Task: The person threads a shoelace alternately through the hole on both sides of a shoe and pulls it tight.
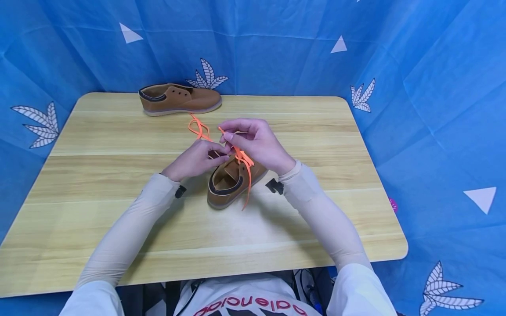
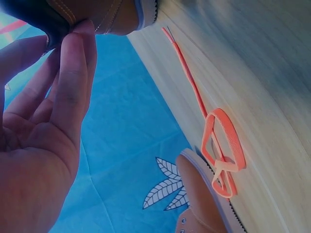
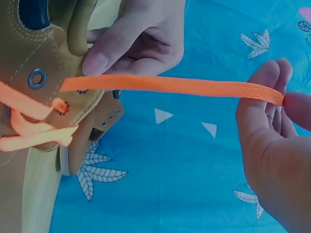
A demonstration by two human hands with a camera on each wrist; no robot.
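A brown shoe stands tilted on the table, with orange lace crossing part of its eyelets. My left hand grips the shoe's side flap between thumb and fingers near the opening. Between right thumb and fingertips I pinch the end of an orange shoelace. The right wrist view shows that lace stretched taut from the shoe to my right hand. Another lace end hangs down the shoe's near side. Metal-ringed eyelets show on the flap in the right wrist view.
A second brown shoe, with no lace in its eyelets, lies at the table's back edge. Between the shoes a loose orange lace is looped on the wooden table. Blue patterned cloth hangs behind and beside the table.
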